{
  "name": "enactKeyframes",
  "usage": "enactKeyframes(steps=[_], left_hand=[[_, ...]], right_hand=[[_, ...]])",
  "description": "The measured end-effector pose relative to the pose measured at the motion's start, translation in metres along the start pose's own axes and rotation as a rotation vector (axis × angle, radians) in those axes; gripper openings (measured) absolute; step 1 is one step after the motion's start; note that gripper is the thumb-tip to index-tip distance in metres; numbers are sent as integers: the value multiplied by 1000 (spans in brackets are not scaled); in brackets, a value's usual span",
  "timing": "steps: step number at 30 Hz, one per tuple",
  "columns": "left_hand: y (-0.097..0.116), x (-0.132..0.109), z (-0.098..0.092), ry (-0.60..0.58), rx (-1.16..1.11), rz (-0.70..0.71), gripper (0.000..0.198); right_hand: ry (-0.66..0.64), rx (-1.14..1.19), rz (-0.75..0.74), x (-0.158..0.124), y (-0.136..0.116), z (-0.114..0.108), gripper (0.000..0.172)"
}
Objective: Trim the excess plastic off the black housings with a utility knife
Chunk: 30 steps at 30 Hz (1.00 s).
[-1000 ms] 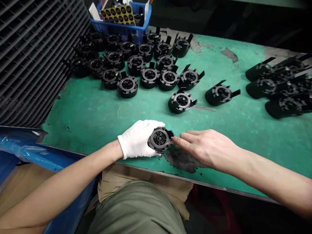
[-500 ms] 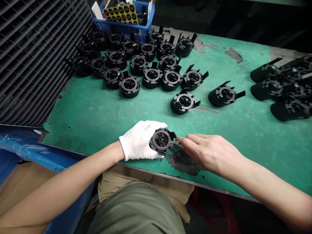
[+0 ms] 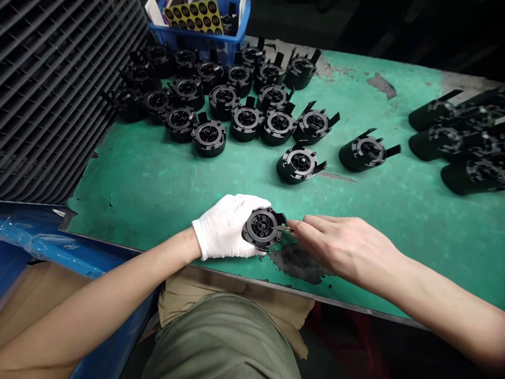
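A black round plastic housing (image 3: 262, 229) is gripped by my left hand (image 3: 231, 227), which wears a white glove. Its ringed face with a ribbed centre is turned up towards me. My bare right hand (image 3: 335, 239) pinches a thin metal blade-like tool (image 3: 281, 228), whose tip reaches over the housing's face near the centre. Most of that tool is hidden by my fingers, so its exact kind does not show. Beyond my hands stands another black housing (image 3: 300, 164), with a second one (image 3: 365, 152) to its right.
Several more black housings (image 3: 245, 121) stand grouped at the back left, and another cluster (image 3: 473, 142) is at the right. Behind them a blue bin (image 3: 232, 45) holds a yellow sticker sheet (image 3: 193, 16). A black grid panel (image 3: 67, 95) borders the green, worn tabletop (image 3: 158, 179).
The tool tip has shifted very slightly to the right on the housing's face. My left hand keeps its hold, and the view has tilted a little.
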<state>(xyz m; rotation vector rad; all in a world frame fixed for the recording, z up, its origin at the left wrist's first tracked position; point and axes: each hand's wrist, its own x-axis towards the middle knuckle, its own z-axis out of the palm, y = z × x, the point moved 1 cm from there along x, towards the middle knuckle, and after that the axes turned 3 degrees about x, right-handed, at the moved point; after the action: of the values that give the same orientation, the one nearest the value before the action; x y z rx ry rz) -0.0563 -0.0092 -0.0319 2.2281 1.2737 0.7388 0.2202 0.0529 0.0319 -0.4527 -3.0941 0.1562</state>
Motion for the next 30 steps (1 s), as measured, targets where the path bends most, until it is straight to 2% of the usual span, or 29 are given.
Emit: enactKeyframes(steps=[4,10,16,20,23,26,30], left_hand=[[-3,-2,2,15,6,29,86],[-3,-2,1,-1,12,15,86],[-1,-1,0,-10,10,-4,87],[-3,-2,1,-17,21,-11,98],[-4,-6,-1,-20,33,-33,109],[1,-13,-2,21,16,-114,120],[16,-20,8,125,22,-289,129]], right_hand=[[21,12,15,-2,-1,3,17],[-11,42,-45,3,-4,2,20],[-41,78,-6,4,5,5,24],[-121,242,-2,9,12,5,36],[-163,534,30,11,12,-4,36],[-54,735,151,3,7,-9,30],[242,553,456,-16,1,2,31]])
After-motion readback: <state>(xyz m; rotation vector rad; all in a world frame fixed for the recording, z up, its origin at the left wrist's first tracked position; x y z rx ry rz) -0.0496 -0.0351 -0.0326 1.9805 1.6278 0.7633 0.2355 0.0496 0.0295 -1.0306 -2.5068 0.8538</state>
